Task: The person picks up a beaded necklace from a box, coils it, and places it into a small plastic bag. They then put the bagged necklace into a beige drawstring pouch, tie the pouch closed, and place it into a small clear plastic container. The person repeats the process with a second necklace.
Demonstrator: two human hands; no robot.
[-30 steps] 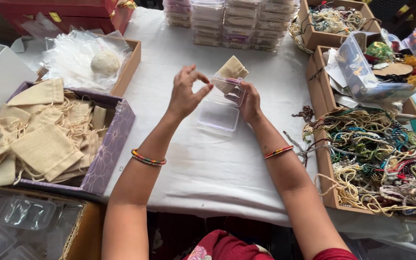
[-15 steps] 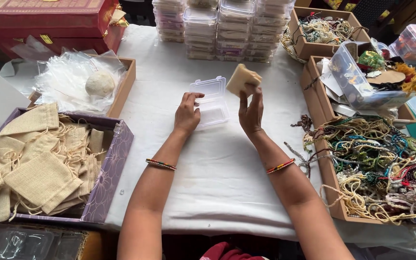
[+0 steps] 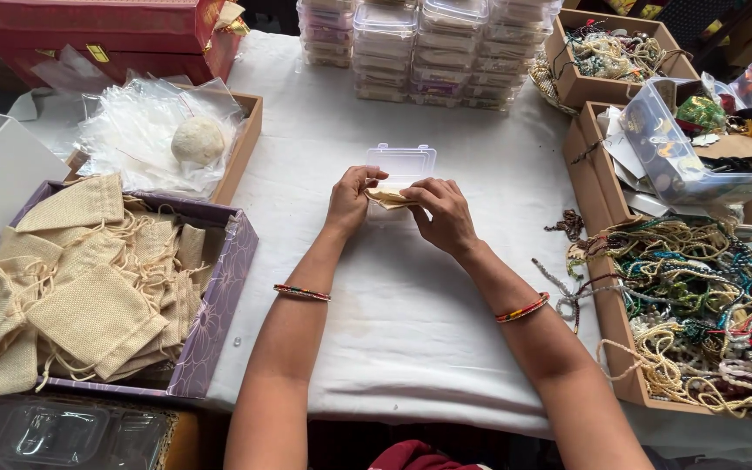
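Pressing a small beige cloth pouch (image 3: 391, 198) down into a clear plastic box (image 3: 402, 165), both hands meet at the middle of the white-covered surface (image 3: 411, 305). Half a second earlier the right hand held the pouch raised above the box, with the left hand resting on the box; the pouch has since come down to the box's near edge, which suggests that packing is now under way rather than preparation. The left hand (image 3: 352, 198) pinches the pouch's left end between thumb and fingers; the right hand (image 3: 446, 213) lies over its right end, fingers curled and closed on the cloth. Both forearms reach forward from the bottom of the view and converge, wrists slightly bent inward, a banded bracelet on each. The lid of the box stands open behind the hands.

To the left, a purple-sided tray (image 3: 219, 322) holds many similar beige pouches (image 3: 89, 313). To the right, a cardboard tray (image 3: 607, 305) holds tangled bead strings (image 3: 698, 287). Stacks of closed clear boxes (image 3: 428, 48) stand at the far edge of the surface.
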